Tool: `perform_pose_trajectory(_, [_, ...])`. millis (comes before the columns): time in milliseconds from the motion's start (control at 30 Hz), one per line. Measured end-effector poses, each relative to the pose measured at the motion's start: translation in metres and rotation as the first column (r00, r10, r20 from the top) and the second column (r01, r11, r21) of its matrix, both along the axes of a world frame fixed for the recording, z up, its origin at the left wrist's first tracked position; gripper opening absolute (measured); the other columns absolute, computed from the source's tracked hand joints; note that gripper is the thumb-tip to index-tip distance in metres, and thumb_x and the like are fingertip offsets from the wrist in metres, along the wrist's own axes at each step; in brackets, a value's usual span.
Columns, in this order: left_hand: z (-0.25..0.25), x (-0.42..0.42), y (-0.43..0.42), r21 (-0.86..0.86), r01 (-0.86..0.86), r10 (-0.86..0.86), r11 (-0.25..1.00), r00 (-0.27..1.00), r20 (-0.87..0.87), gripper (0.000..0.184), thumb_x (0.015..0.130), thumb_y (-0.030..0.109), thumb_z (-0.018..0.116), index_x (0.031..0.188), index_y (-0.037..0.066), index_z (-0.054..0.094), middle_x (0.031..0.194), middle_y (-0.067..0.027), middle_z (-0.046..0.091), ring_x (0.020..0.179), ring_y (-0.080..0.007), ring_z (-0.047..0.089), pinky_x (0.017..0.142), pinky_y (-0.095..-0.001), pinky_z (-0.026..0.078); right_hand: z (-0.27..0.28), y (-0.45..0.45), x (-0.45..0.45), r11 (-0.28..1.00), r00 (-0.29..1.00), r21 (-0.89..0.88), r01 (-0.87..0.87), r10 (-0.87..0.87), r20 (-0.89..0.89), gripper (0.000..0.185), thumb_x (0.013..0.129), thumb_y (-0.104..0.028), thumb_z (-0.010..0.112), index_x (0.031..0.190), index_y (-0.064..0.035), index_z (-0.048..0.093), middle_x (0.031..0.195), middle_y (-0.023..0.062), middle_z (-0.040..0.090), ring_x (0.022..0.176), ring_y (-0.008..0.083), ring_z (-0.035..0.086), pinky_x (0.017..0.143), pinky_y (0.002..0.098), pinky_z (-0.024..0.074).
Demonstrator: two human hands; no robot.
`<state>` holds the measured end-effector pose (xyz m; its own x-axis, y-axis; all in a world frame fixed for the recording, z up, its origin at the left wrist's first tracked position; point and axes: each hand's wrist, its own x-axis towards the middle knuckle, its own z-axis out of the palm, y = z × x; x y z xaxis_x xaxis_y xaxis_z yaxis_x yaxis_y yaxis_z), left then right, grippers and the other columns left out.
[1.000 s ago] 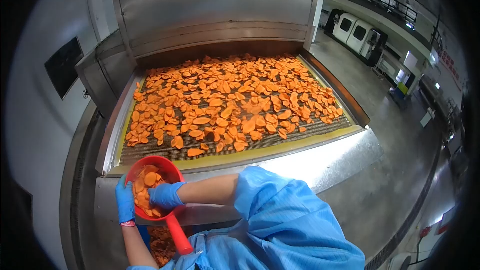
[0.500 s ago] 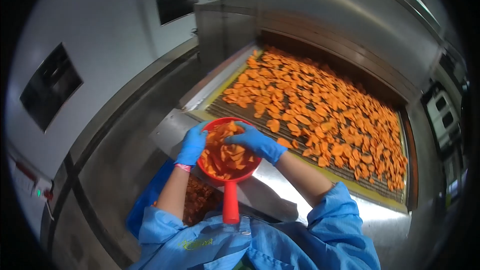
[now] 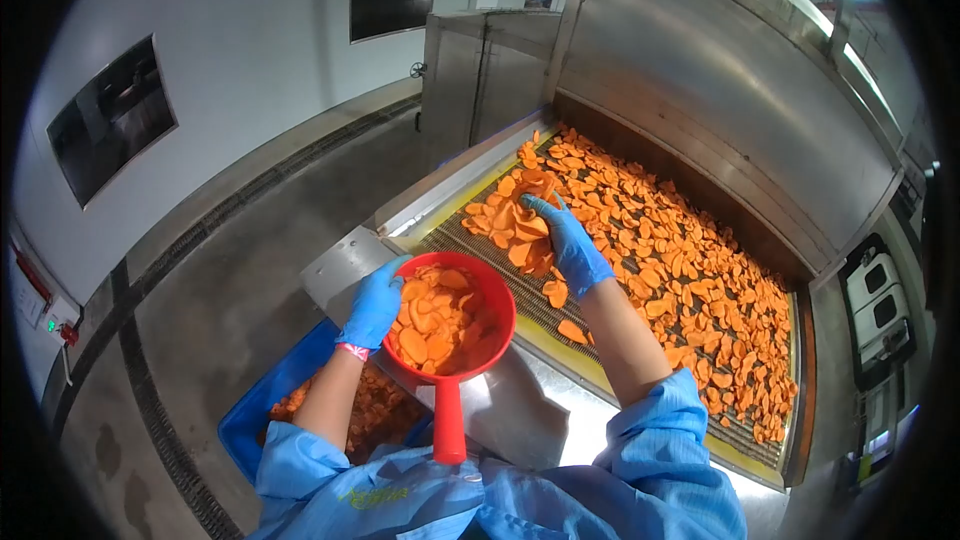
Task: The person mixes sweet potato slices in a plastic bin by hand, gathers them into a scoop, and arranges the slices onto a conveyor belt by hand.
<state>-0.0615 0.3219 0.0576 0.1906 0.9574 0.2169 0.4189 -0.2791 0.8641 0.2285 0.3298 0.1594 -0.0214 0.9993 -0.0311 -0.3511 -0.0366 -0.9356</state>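
Note:
My left hand (image 3: pixel 374 306), in a blue glove, grips the left rim of a red scoop (image 3: pixel 505 315) with a long handle. Orange slices (image 3: pixel 430 320) partly fill the scoop. Above the belt's near left corner, my right hand (image 3: pixel 565 240), gloved in blue too, holds a bunch of orange slices (image 3: pixel 525 220) between thumb and fingers. Many more slices (image 3: pixel 680 270) lie spread over the mesh belt (image 3: pixel 455 243).
Below the scoop stands a blue crate (image 3: pixel 245 418) with darker orange pieces. A metal ledge (image 3: pixel 340 265) edges the belt, and a steel hood (image 3: pixel 730 90) rises behind it. A wall (image 3: pixel 250 40) with dark windows is at left.
My right hand has come out of the scoop with a bunch of slices and moved up and right over the belt. My left hand stays on the rim. The view has turned left.

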Motion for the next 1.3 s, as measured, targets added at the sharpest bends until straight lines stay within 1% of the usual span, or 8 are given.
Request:
perform_pose_trajectory(100, [0.013, 0.003, -0.006, -0.060, -0.027, 0.027, 0.998, 1.000, 0.005, 0.036, 0.090, 0.005, 0.048, 0.125, 0.005, 0.058, 0.110, -0.0231, 0.065, 0.102, -0.0318, 0.064, 0.088, -0.0377, 0.049, -0.012, 0.008, 0.010, 0.999, 0.987, -0.041, 0.026, -0.019, 0.159, 0.037, 0.094, -0.023, 0.060, 0.125, -0.0047, 0.049, 0.106, 0.0118, 0.065, 0.088, 0.0217, 0.068, 0.072, 0.0329, 0.0587])
perform_pose_trajectory(233, [0.017, 0.005, -0.007, -0.053, -0.069, 0.068, 0.996, 0.997, -0.024, 0.036, 0.091, 0.004, 0.048, 0.126, 0.005, 0.058, 0.108, -0.0225, 0.066, 0.101, -0.0305, 0.065, 0.088, -0.0372, 0.049, -0.126, 0.090, 0.037, 0.972, 0.965, 0.072, 0.223, -0.231, 0.128, 0.067, 0.089, -0.031, 0.069, 0.137, 0.0062, 0.042, 0.128, 0.0189, 0.057, 0.112, 0.0248, 0.059, 0.092, 0.0323, 0.0486])
perform_pose_trajectory(367, [0.006, 0.001, 0.000, -0.105, -0.053, 0.059, 0.993, 0.997, 0.056, 0.037, 0.091, 0.001, 0.047, 0.127, 0.003, 0.057, 0.109, -0.0187, 0.068, 0.100, -0.0237, 0.064, 0.088, -0.0343, 0.049, -0.129, 0.113, 0.024, 0.908, 0.872, 0.072, 0.413, -0.417, 0.259, 0.067, 0.088, -0.033, 0.069, 0.134, 0.0091, 0.045, 0.125, 0.0185, 0.059, 0.110, 0.0218, 0.059, 0.092, 0.0300, 0.0473])
perform_pose_trajectory(500, [-0.003, -0.011, 0.009, -0.131, -0.001, 0.010, 0.991, 0.998, 0.062, 0.037, 0.092, 0.001, 0.048, 0.128, 0.004, 0.056, 0.108, -0.0182, 0.068, 0.097, -0.0204, 0.064, 0.087, -0.0322, 0.049, -0.111, 0.092, 0.033, 0.999, 0.987, -0.033, 0.019, -0.014, 0.158, 0.047, 0.086, -0.011, 0.056, 0.132, -0.0049, 0.052, 0.115, 0.0111, 0.061, 0.094, 0.0178, 0.060, 0.082, 0.0263, 0.0501])
perform_pose_trajectory(700, [-0.006, -0.022, 0.009, -0.128, -0.041, 0.039, 0.991, 0.999, -0.016, 0.037, 0.094, 0.004, 0.048, 0.130, 0.006, 0.055, 0.107, -0.0193, 0.068, 0.095, -0.0227, 0.065, 0.087, -0.0333, 0.049, -0.120, 0.069, 0.056, 0.986, 0.958, 0.132, 0.102, -0.133, 0.253, 0.050, 0.082, 0.009, 0.050, 0.127, -0.0123, 0.060, 0.125, 0.0048, 0.060, 0.108, 0.0154, 0.058, 0.085, 0.0237, 0.0481])
perform_pose_trajectory(900, [-0.004, -0.020, 0.008, -0.095, -0.071, 0.061, 0.993, 0.992, -0.108, 0.037, 0.094, 0.004, 0.048, 0.130, 0.006, 0.055, 0.107, -0.0185, 0.068, 0.095, -0.0230, 0.065, 0.086, -0.0339, 0.049, -0.092, 0.031, 0.076, 0.957, 0.874, -0.086, 0.277, -0.213, 0.437, 0.058, 0.081, 0.009, 0.051, 0.134, -0.0151, 0.055, 0.133, 0.0052, 0.055, 0.116, 0.0159, 0.054, 0.090, 0.0250, 0.0462])
perform_pose_trajectory(1100, [-0.006, -0.018, 0.010, -0.132, -0.073, 0.078, 0.989, 0.996, 0.035, 0.037, 0.093, 0.002, 0.049, 0.129, 0.006, 0.057, 0.107, -0.0167, 0.068, 0.095, -0.0210, 0.064, 0.086, -0.0337, 0.049, -0.113, 0.022, 0.098, 0.976, 0.827, 0.208, -0.064, -0.065, 0.559, 0.078, 0.075, 0.014, 0.044, 0.143, -0.0231, 0.045, 0.140, 0.0068, 0.051, 0.132, 0.0171, 0.043, 0.093, 0.0268, 0.0444])
perform_pose_trajectory(1300, [-0.004, -0.020, 0.008, -0.019, -0.047, 0.046, 0.999, 0.998, -0.047, 0.038, 0.092, 0.002, 0.049, 0.128, 0.008, 0.058, 0.107, -0.0171, 0.068, 0.093, -0.0222, 0.065, 0.085, -0.0334, 0.050, -0.093, -0.023, 0.111, 0.979, 0.690, -0.140, 0.150, -0.002, 0.723, 0.058, 0.091, -0.006, 0.060, 0.142, -0.0298, 0.046, 0.132, 0.0089, 0.056, 0.114, 0.0135, 0.055, 0.088, 0.0268, 0.0490])
